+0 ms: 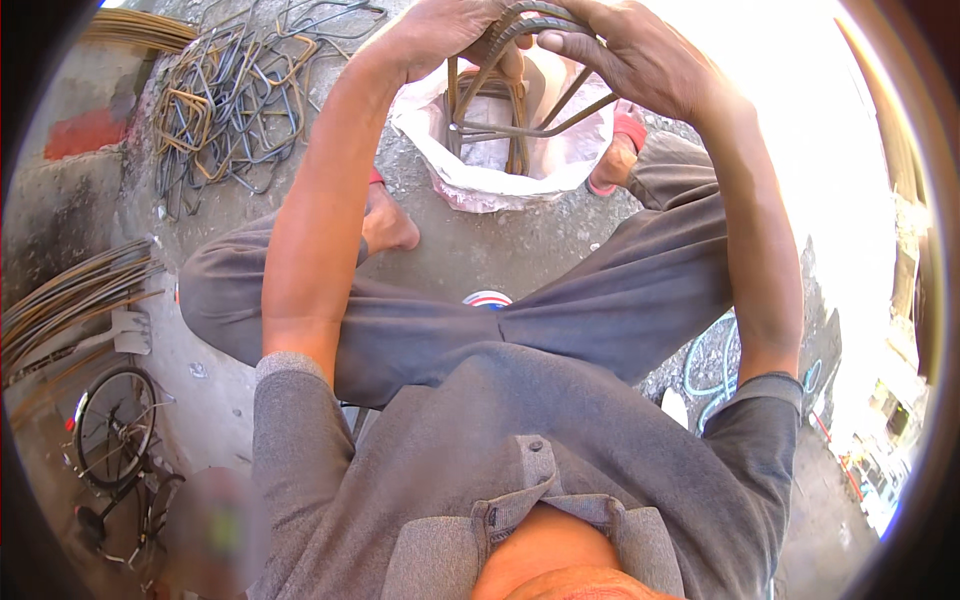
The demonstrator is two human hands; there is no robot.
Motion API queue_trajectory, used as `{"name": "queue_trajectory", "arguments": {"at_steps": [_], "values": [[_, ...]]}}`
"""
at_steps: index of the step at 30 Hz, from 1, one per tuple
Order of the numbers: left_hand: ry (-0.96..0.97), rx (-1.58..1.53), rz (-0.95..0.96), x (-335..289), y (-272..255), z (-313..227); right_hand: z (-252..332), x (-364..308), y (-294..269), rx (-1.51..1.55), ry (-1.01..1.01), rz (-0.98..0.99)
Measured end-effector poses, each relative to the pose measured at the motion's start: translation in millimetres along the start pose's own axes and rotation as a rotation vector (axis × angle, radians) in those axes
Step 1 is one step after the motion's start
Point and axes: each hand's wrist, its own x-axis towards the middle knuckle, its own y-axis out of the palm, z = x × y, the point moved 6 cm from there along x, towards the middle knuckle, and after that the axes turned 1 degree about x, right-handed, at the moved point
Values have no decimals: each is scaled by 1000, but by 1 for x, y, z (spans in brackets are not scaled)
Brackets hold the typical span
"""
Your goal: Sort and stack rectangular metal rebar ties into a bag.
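Note:
At the top of the head view, both my hands are closed round a few ribbed steel rebar stirrups point(540, 24), bent into angular loops. My left hand point(445, 32) grips them from the left, its fingers partly hidden behind the bars. From the right, my right hand point(645, 58) wraps over the same bars with its thumb pointing inward. The lower sides of the loops hang over an open white sack point(480, 195) between my feet. Inside the sack is a bundle of rusty wire point(517, 130), partly covered by the loops.
A tangled heap of rebar stirrups point(235, 105) lies on the ground at the far left. Long thin rods point(70, 300) and a bicycle wheel point(115, 428) are along the left side. A light blue hose point(712, 365) lies to the right of my legs. Glare washes out the far right.

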Motion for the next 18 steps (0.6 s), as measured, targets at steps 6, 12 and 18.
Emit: {"name": "queue_trajectory", "arguments": {"at_steps": [6, 12, 18], "values": [[-137, 220, -64, 0, -12, 32, -5, -12, 15, 47, 16, 69], [12, 133, -96, 5, -9, 22, -9, -4, 30, -128, -249, -113], [-117, 242, -114, -5, -7, 7, -7, 3, 17, -87, -76, -45]]}}
